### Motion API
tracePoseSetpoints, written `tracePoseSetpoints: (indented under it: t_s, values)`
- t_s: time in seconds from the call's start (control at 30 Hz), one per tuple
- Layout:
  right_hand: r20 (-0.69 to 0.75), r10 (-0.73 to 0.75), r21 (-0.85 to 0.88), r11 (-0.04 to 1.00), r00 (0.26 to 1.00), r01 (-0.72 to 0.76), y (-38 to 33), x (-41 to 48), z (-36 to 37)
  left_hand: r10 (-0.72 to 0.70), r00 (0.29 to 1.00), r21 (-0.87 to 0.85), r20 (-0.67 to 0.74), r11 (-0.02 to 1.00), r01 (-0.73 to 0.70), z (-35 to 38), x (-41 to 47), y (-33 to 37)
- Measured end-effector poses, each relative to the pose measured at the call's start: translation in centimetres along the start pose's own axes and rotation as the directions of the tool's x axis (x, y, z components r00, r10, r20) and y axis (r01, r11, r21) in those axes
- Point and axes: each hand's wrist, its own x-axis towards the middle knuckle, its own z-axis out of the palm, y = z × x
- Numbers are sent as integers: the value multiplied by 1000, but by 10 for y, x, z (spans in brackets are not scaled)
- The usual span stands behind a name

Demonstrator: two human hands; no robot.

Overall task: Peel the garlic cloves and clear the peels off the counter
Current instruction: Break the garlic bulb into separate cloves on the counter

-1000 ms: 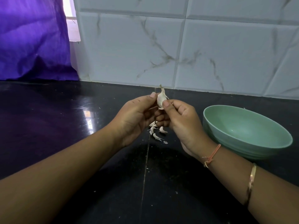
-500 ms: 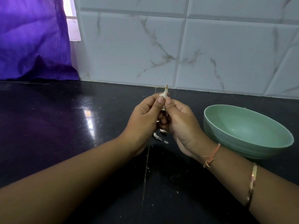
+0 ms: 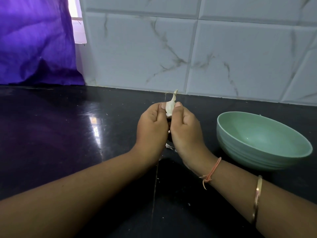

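Note:
A pale garlic clove (image 3: 170, 107) with its pointed tip up is pinched between the thumbs and fingers of both hands above the black counter (image 3: 68, 134). My left hand (image 3: 152, 129) holds it from the left and my right hand (image 3: 186, 133) from the right, knuckles close together. A few white peel scraps (image 3: 169, 146) lie on the counter just under the hands, mostly hidden by them.
A pale green bowl (image 3: 236, 152) stands on the counter to the right of my right hand; nothing shows inside it. A marbled white tile wall rises behind. A purple curtain (image 3: 34, 40) hangs at the back left. Tiny peel flecks dot the counter near me.
Both hands have closed in around the clove and now cover most of the peel scraps that were visible below them a second ago. The clove shows more than half a second ago.

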Motion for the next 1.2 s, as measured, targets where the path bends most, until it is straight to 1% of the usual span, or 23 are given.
tracePoseSetpoints:
  t_s: [0.17, 0.27, 0.3, 0.37, 0.43, 0.53, 0.8, 0.93, 1.0, 1.07, 1.13, 1.2]
  values:
    - [45, -18, 18, 1000, 999, 18, 1, 0, -2, -147, 989, -184, 22, 972, 148, 1, -3, 7]
    - [47, -81, -73, 994, 996, 84, 7, 0, -3, -158, 979, -191, 129, 965, 181, 1, -3, 8]
    - [47, -101, -108, 989, 994, 105, 9, 1, -4, -165, 976, -194, 145, 962, 191, 1, -3, 7]
    - [51, -144, -163, 975, 988, 150, 12, 3, -4, -185, 974, -185, 129, 961, 207, 0, -1, 6]
    - [53, -185, -195, 962, 981, 192, 14, 4, -4, -180, 978, -158, 103, 968, 195, 1, 1, 5]
    - [52, -208, -197, 957, 977, 214, 14, 4, -3, -158, 982, -123, 99, 978, 170, 2, 2, 3]
    - [28, -211, -196, 957, 977, 212, 16, 2, -3, -112, 988, -37, 110, 993, 116, 0, 1, 3]
    - [-20, -203, -167, 966, 979, 197, 15, 3, -3, -82, 990, 21, 112, 997, 80, 1, 0, 1]
    - [-19, -157, -149, 977, 987, 153, 14, 4, -3, -72, 991, 29, 112, 997, 69, 1, 0, 0]
    - [-3, -49, -68, 997, 999, 48, 14, 8, -3, -101, 989, -1, 107, 995, 102, 0, 1, 0]
    - [73, 75, 122, 989, 995, -83, 14, 13, -6, -178, 975, -109, 132, 975, 193, -2, 3, 2]
    - [205, 150, 289, 935, 967, -206, 12, 16, -11, -239, 955, -202, 178, 941, 273, -4, 5, 5]
